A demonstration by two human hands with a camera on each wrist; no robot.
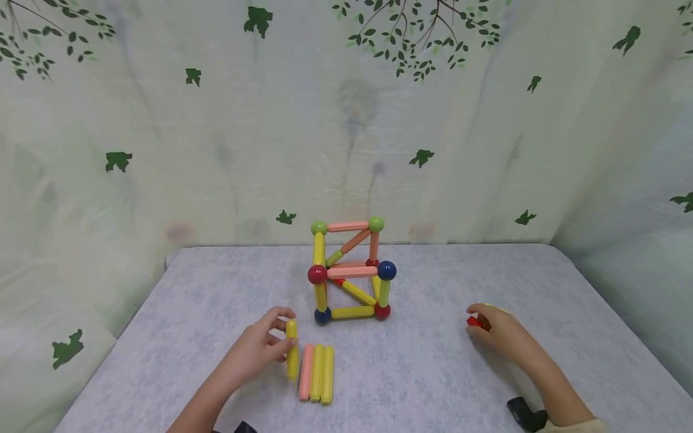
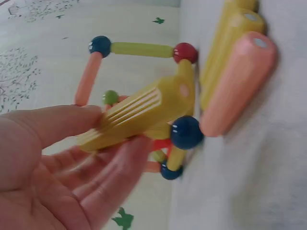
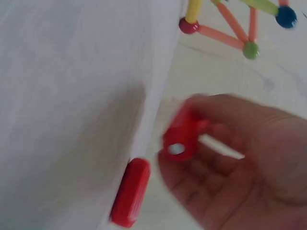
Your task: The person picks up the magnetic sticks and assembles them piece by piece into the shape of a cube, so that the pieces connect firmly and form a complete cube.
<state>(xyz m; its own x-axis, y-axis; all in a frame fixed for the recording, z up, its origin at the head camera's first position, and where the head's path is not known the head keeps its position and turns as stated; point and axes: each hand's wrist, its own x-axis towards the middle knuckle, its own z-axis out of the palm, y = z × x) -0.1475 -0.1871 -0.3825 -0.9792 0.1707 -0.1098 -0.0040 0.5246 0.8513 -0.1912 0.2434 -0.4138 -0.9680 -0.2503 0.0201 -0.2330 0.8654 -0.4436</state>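
Note:
Between the thumb and fingers of my left hand [image 1: 254, 352] is a yellow magnetic rod [image 1: 292, 352], held upright just left of the loose rods. Its ridged side and one round end show in the left wrist view. My right hand [image 1: 503, 334], far to the right, pinches a short red rod [image 3: 184, 132], blurred in the right wrist view. Below that hand another red rod [image 3: 130, 194] lies on the table. A box-like frame of rods and balls [image 1: 353, 272] stands at the middle, touched by neither hand.
One pink rod [image 1: 305, 373] and two yellow rods [image 1: 322, 376] lie side by side in front of the frame. The grey table [image 1: 422, 373] reaches back to a leaf-printed curtain [image 1: 243, 132]. A yellow edge [image 1: 498, 308] peeks out behind the right hand.

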